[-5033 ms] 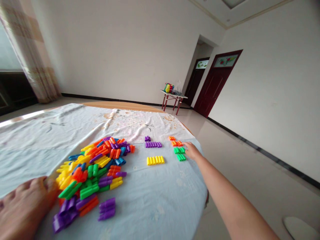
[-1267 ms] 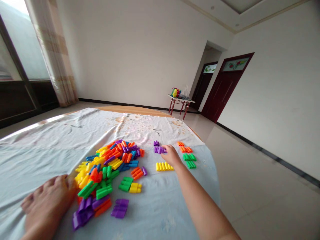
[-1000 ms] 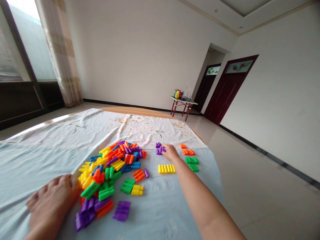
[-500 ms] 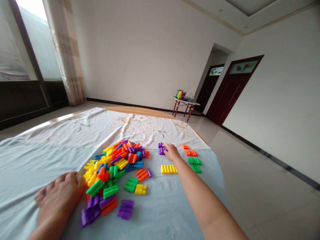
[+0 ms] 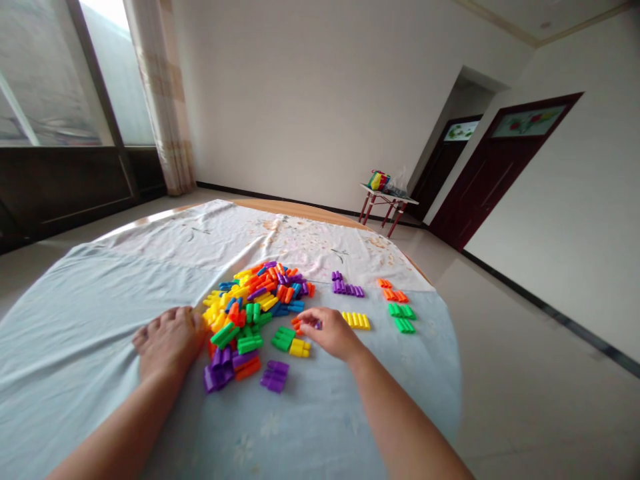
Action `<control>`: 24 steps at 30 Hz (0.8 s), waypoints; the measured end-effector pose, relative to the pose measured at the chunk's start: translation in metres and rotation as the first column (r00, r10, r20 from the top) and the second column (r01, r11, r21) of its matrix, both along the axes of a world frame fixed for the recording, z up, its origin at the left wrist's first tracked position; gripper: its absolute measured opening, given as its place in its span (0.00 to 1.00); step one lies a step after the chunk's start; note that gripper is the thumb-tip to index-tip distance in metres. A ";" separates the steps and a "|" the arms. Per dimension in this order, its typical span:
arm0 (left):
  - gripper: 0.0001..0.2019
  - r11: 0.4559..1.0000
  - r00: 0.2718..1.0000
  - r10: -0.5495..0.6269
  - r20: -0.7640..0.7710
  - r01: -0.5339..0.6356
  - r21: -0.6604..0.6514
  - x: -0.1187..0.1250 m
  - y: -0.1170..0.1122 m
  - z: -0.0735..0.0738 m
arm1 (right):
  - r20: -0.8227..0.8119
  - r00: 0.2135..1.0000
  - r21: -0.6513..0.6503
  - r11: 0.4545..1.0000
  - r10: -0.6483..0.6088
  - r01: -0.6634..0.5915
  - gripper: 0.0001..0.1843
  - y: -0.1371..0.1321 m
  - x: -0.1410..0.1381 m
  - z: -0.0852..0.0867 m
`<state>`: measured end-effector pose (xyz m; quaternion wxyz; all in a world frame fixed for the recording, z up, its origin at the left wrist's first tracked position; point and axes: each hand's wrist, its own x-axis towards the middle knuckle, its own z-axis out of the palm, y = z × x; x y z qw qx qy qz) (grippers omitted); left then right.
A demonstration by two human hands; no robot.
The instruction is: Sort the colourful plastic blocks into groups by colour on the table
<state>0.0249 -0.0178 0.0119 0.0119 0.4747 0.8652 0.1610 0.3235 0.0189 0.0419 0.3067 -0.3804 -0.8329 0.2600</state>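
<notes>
At the left, your left hand lies palm down on the light blue tablecloth, fingers loosely spread and closed on nothing visible, its thumb side at the edge of the mixed pile of blocks. Use it as a soft wall; pressing hard could drag the wrinkled cloth and shift the pieces.

Right of the pile, on the near side, the purple block lies apart. A little farther back, the green block and the yellow block sit side by side. Just beyond them is the orange block, with your right hand at its right end, thumb and fingers curled inward. A bit of a purple piece shows at the fingers, but they hide the contact, so I cannot tell whether you grip either piece. Pinch by the long sides and lift straight up, so the 2 near neighbours are not nudged. Your 2 hands are apart, the pile between them.

Your right hand hides the left end of the yellow row; hold the wrist high to avoid brushing it. Farther back stand the purple rows; at far right, the orange rows and, nearer, the green rows.
</notes>
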 end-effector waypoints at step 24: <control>0.28 1.000 1.000 -0.005 -0.005 0.005 -0.005 0.002 -0.002 0.002 | 0.282 0.946 0.097 0.976 0.161 -0.195 0.16 -0.038 -0.025 -0.014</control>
